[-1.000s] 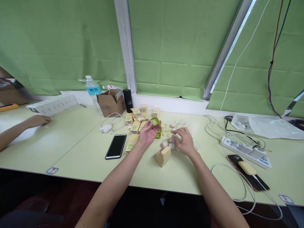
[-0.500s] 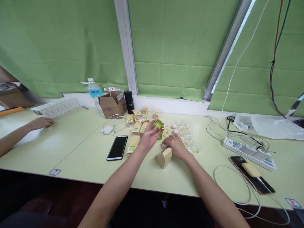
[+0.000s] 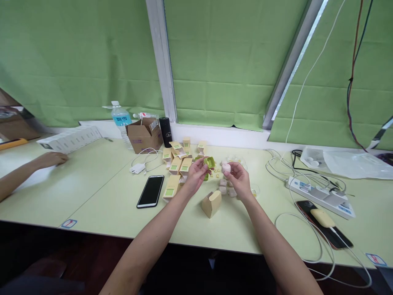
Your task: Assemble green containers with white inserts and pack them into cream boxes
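Note:
My left hand is raised above the table and pinches a small green case at its fingertips. My right hand is lifted beside it, holding a small pale pink piece between thumb and fingers. Below the hands an open tan paper box stands on the pale green table. More pink pieces lie under my right hand. A pile of tan boxes with green labels sits behind my left hand.
A black phone lies left of the boxes, with a white charger, a cardboard box, a water bottle and a black cylinder behind. A power strip and cables sit right. Another person's hand rests far left.
My right hand has lifted off the table with a pink piece and come up beside the green case. My left hand has turned the case toward it.

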The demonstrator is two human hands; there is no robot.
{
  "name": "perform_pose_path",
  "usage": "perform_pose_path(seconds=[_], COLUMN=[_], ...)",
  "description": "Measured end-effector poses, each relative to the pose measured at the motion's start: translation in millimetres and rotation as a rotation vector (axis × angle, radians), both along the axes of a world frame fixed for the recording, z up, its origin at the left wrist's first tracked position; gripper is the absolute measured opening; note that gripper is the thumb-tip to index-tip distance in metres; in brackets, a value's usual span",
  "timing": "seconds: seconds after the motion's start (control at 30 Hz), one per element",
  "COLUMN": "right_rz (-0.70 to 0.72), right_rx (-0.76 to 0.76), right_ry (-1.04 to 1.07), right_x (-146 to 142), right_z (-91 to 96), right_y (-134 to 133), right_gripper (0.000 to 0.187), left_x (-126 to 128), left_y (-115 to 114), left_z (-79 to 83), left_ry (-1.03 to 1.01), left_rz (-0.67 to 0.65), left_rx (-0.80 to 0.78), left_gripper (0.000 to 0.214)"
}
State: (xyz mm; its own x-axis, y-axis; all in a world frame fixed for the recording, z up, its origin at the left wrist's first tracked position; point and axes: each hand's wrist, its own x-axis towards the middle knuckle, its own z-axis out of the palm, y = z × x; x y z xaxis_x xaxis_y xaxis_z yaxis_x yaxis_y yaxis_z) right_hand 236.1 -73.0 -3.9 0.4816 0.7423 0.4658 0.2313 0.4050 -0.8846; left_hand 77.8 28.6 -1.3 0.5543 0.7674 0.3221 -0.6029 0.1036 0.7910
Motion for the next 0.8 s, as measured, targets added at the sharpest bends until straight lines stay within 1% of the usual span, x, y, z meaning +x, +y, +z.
perform_pose_path(seconds=[0.1, 0.2, 0.3, 0.47, 0.8], right_rz=[0.052, 0.063, 0.077, 0.112, 0.098], right_rx=[-0.025, -0.060, -0.075, -0.108, -0.136], right_ry=[0.117, 0.152, 0.165, 0.177, 0.199], right_x=[-4.8, -8.7, -10.4, -11.0, -13.1], right_z=[3.3, 5.4, 7.4, 9.7, 9.6], right_y=[-1.4, -3.0, -4.7, -7.3, -6.6], right_gripper=[0.047, 0.048, 0.048, 0.046, 0.044], left_x=[1.8, 3.2, 4.5, 5.3, 6.2], left_y=[-3.9, -7.9, -10.8, -13.1, -14.5], left_z=[0.5, 2.1, 2.7, 2.6, 2.2], left_ry=[0.098, 0.181, 0.215, 0.243, 0.232], left_rz=[0.031, 0.056, 0.061, 0.065, 0.050], left_rx=[0.119, 0.220, 0.265, 0.299, 0.253], left_gripper=[0.054, 0.050, 0.044, 0.041, 0.038])
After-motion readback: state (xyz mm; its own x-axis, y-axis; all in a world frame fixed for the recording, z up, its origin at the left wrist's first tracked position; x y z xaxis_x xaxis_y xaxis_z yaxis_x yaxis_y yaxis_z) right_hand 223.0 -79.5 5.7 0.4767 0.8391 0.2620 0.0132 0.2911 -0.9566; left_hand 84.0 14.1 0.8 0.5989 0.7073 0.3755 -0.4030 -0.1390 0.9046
